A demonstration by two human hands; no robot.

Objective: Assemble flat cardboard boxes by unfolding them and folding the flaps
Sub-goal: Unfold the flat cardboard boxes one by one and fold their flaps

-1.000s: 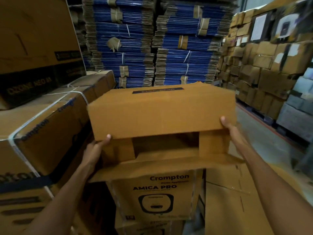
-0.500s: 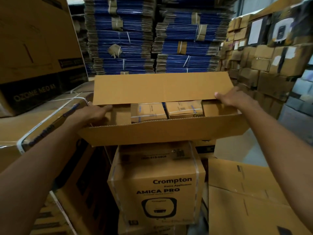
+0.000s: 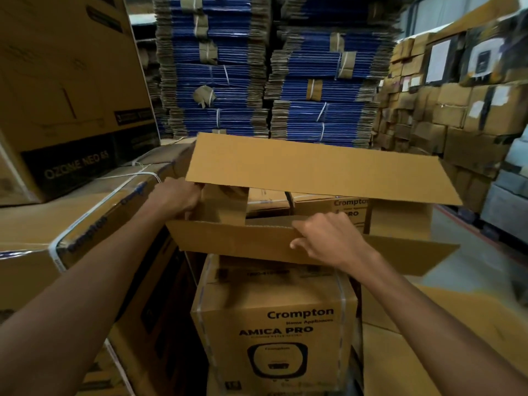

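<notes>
**Flaps open, both hands on the box**

Nearest, the printed carton (image 3: 274, 318) sits below the cardboard box (image 3: 400, 224) held over it. The right hand (image 3: 328, 241), arm stretched forward, curls its fingers (image 3: 304, 224) over the near flap (image 3: 228, 244), probably to fold it. The left hand (image 3: 177, 197) grips the left corner, steadying. The far flap (image 3: 314, 170) stands raised.

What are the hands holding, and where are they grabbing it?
The cardboard box. The left hand grips its left end, at the short flap; the right hand pinches the upper edge of the long near flap.
</notes>
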